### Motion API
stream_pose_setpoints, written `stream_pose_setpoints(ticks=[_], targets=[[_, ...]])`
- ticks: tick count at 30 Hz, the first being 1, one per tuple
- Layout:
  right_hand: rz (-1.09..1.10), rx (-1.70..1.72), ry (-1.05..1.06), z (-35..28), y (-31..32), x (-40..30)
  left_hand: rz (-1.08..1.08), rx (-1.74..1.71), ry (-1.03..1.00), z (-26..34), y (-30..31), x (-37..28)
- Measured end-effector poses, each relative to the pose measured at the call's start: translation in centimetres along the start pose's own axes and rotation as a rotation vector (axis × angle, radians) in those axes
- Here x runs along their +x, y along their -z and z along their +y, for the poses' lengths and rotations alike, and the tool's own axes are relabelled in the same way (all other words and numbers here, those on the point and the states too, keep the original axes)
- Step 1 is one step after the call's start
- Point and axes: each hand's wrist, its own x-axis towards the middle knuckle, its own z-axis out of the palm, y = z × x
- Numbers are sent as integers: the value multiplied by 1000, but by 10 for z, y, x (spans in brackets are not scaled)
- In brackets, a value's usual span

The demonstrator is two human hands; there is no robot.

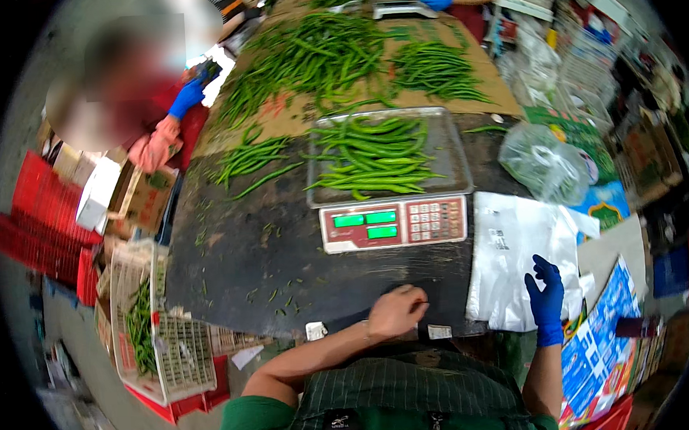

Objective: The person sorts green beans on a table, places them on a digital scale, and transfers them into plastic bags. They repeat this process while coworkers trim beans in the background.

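Observation:
My left hand (399, 312), bare, rests near the front edge of the black tabletop (336, 282). Its fingers curl inward, and their inner side is hidden. Over a stack of white plastic bags (516, 253), my right hand (546, 298) wears a blue glove, with thumb and fingers apart and nothing between them. Ahead of both hands stands a digital weighing scale (393, 224) with lit green displays. Its metal pan (451, 151) carries a row of long green chili peppers (382, 154). A smaller bunch of peppers (254, 158) lies left of the pan.
Large pepper piles (313, 56) cover cardboard (489, 79) farther back. A filled clear bag (543, 161) sits at the right. A plastic crate (182, 352) with peppers stands at the lower left. A co-worker's gloved hand (189, 97) is at left; another person handles a second scale (400, 2).

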Motion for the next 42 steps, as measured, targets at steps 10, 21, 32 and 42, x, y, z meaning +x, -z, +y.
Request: stream_pose_setpoints(ticks=[10, 21, 32, 42], targets=[[-958, 321, 227, -165, -234, -27, 584, 567, 444, -108, 122, -152], [-448, -662, 748, -289, -370, 19, 559, 98, 321, -102, 115, -211], [-596, -325, 333, -283, -331, -13, 409, 46, 224, -154, 120, -204], [-671, 190, 282, -297, -419, 16, 310, -661, 563, -156, 155, -242]])
